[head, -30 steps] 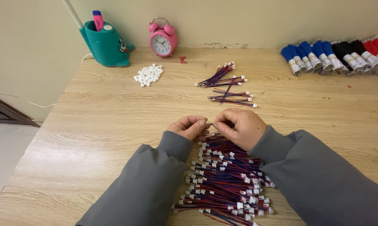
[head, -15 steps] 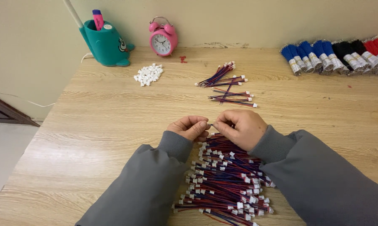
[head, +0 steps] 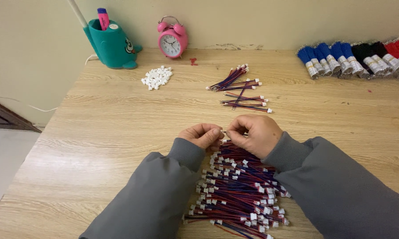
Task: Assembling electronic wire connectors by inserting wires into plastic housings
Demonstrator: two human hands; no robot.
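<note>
left hand [head: 202, 135]: curled up tight at the middle of the table, fingertips pinched on the end of a thin wire lead [head: 224, 132], though what exactly it grips is too small to tell

right hand [head: 256, 134]: just beside the left, knuckles up, thumb and forefinger pinched shut on the same wire lead from the other side

wire lead: sits right between the two hands, only a tiny bit showing, just above the big pile

big pile [head: 240, 192]: red and blue leads with white plugs, heaped at 6 o'clock between the grey sleeves [head: 164, 199], touching the undersides of both hands

small pile [head: 240, 89]: same kind of leads, at 12 o'clock from the hands, well apart

white connectors [head: 156, 77]: little heap at 11 o'clock

pen holder [head: 111, 43]: teal, at 10 o'clock by the wall, pink marker inside

alarm clock [head: 172, 40]: pink, near the holder

wire bundles [head: 356, 57]: blue, black, red, at 2 o'clock

table [head: 97, 128]: light wood
</note>
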